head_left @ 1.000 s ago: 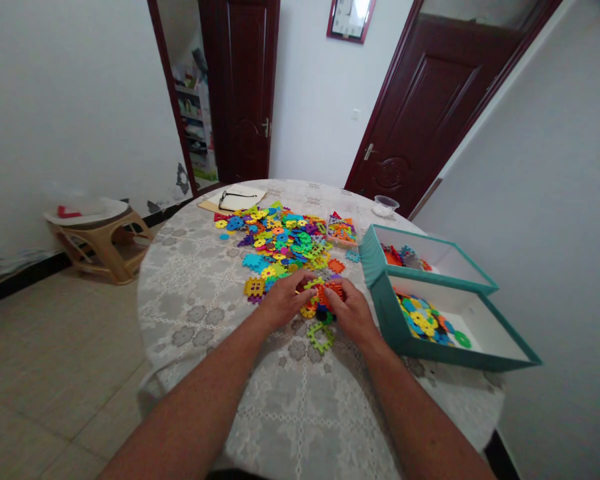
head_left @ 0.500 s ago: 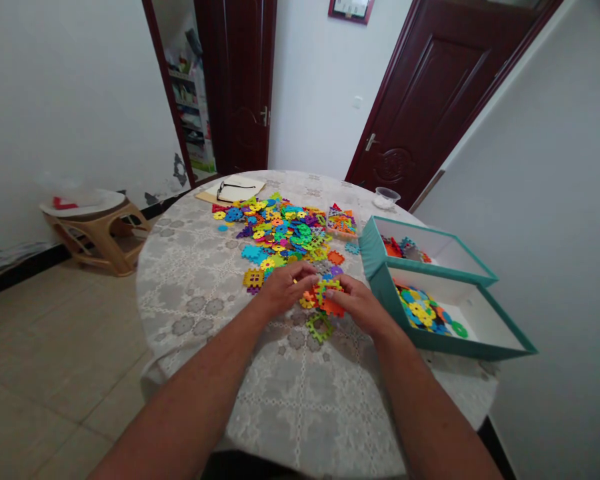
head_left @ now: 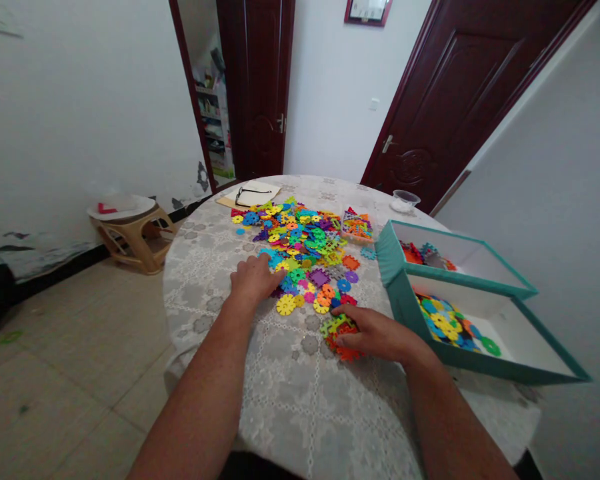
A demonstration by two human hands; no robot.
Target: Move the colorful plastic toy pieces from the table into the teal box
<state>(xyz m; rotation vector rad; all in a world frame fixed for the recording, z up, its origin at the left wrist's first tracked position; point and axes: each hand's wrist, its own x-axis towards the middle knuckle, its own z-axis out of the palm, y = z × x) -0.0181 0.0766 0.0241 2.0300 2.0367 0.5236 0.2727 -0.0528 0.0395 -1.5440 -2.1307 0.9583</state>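
Observation:
My right hand (head_left: pixel 373 331) grips a small stack of square notched plastic building pieces (head_left: pixel 347 350), orange and lime green, low over the front of the cloth. Its thumb lies on the orange part, the index finger along the far edge. At the left side of a heap of colourful plastic pieces (head_left: pixel 315 237), my left hand (head_left: pixel 254 279) is palm down with its fingers curled over the edge. Whatever sits under those fingers is hidden. Between the hands lie a yellow flower-shaped disc (head_left: pixel 287 305), a purple square piece (head_left: pixel 319 277) and several other discs.
At the right stands a teal two-part box (head_left: pixel 397 293) with more pieces inside. A clear tub of pieces (head_left: pixel 357 227) is behind the heap. Eyeglasses (head_left: pixel 253 192) rest on paper at the back left, and a clear bowl (head_left: pixel 405 199) stands at the back right.
My left hand has left the held pieces and moved left to the heap's edge, over where a yellow square piece lay. My right hand has come nearer with the stack. The view has shifted left.

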